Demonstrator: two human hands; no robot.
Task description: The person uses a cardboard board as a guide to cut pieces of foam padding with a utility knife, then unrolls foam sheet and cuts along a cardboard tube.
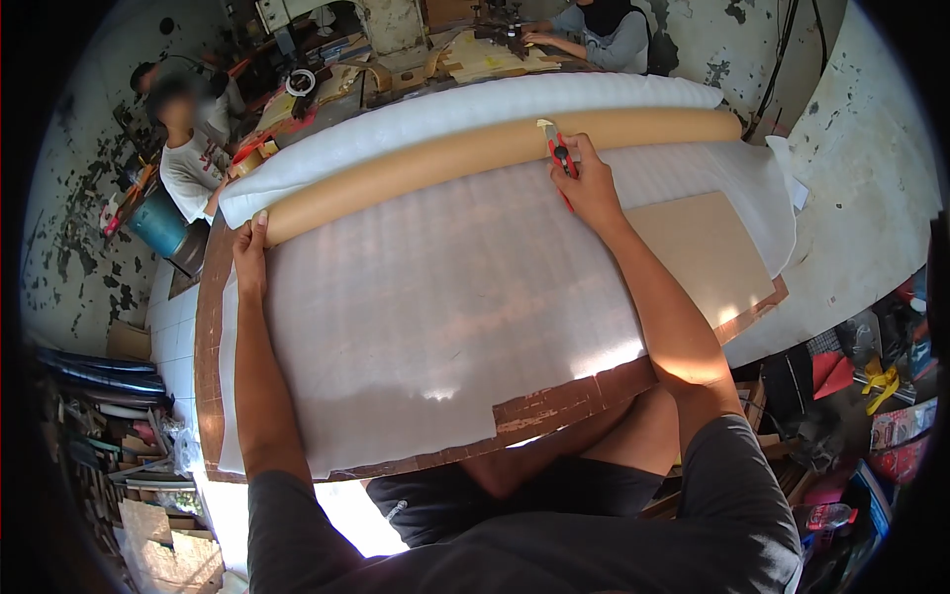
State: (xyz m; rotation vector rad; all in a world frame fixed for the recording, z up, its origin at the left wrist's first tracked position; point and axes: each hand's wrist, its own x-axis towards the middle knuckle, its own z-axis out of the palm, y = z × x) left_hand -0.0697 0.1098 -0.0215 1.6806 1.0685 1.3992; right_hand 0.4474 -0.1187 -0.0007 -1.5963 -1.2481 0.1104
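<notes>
A long tan roll point(416, 170) of sheet material lies across the far part of the table. My left hand point(250, 259) is closed at its left end, thumb on top and the other fingers partly hidden. My right hand point(588, 186) grips a red and black utility knife point(562, 158), whose tip points away from me over the roll. Under both forearms spreads a thin, translucent white foam sheet point(445, 297). Behind the tan roll lies a thick white roll point(475, 109). To the right of my right forearm, a flat beige board point(698, 252) rests on the foam sheet.
The brown table edge point(574, 401) runs in front of my lap. Two people sit at the back left, and another person point(609, 40) works at the back right. A cluttered bench point(426, 74) stands behind the rolls. Mixed scraps point(871, 386) pile up on the right.
</notes>
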